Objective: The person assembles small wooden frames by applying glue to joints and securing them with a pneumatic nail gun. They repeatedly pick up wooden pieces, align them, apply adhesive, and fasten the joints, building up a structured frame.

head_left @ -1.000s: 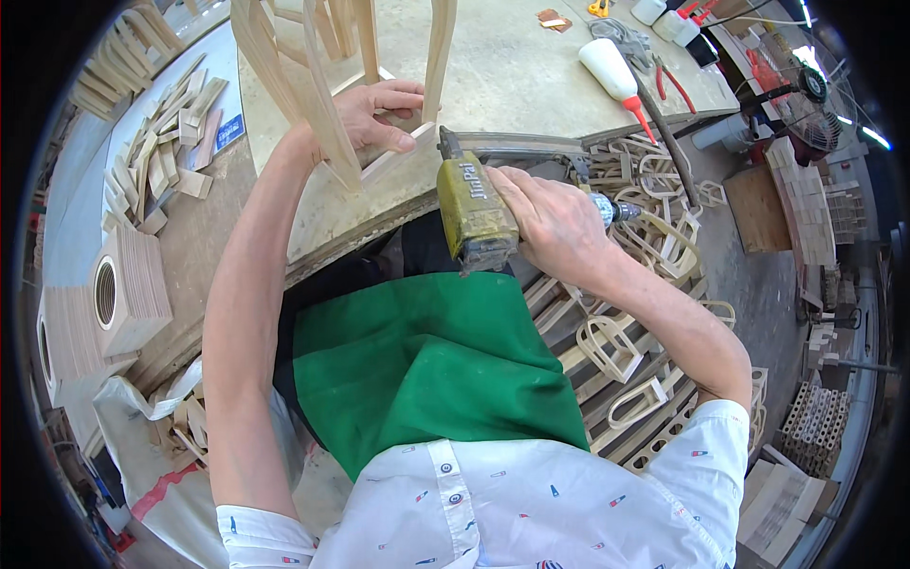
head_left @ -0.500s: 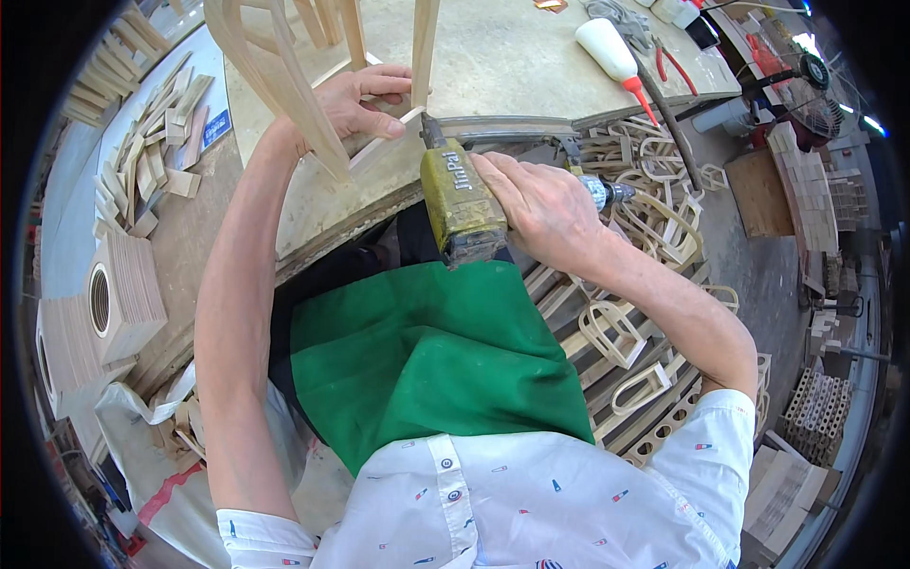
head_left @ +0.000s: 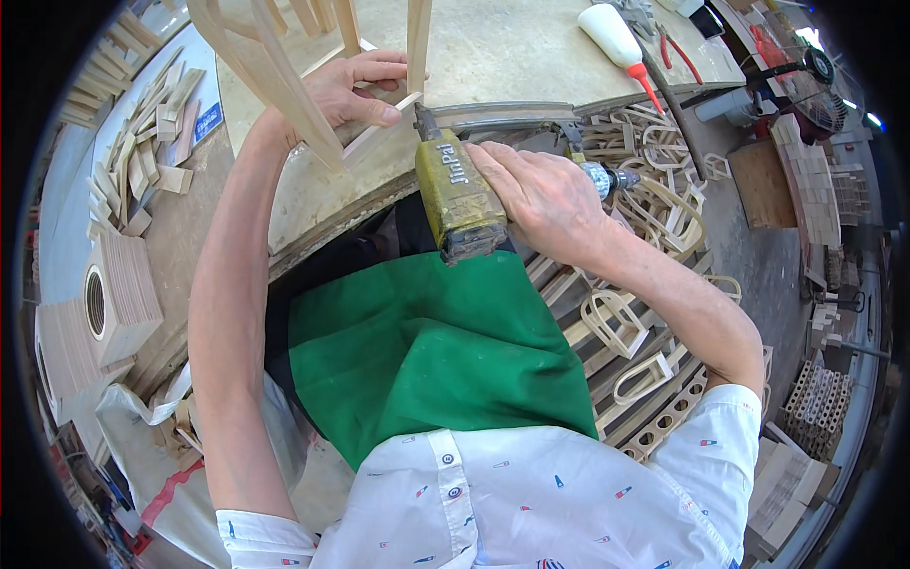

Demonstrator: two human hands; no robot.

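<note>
The right hand [head_left: 540,194] is wrapped around the rear of a yellow-green nail gun [head_left: 460,194], its grip clamped on the tool, the fingers closed over the top of the body. The metal nose of the gun is pressed against the low rail of a pale wooden frame [head_left: 284,85] at the near edge of the counter [head_left: 512,47]. A metal air fitting [head_left: 607,178] is seen just beyond the right wrist, off the counter's near edge.

The left hand [head_left: 355,90] is closed on the same rail, thumb on the near side and fingers over the top, so the grip there is clamped on the wooden frame just beside the gun's nose. The frame stands upright on the counter, its slanted legs rising toward the far edge and out of view.

The step in hand is judged to be the pinning of a joint: the rail is steadied by one hand while the fastener is driven by the other. For the next move, the nose would need to be kept square to the rail and the left fingers kept out of the firing line, which is close.

Further out, a white glue bottle with a red tip [head_left: 616,43] lies toward the far right corner of the counter. Below the near edge, a green apron [head_left: 427,351] is worn, and arched wooden frames [head_left: 626,327] are stacked on the floor to the right, with offcuts [head_left: 142,152] piled to the left
</note>
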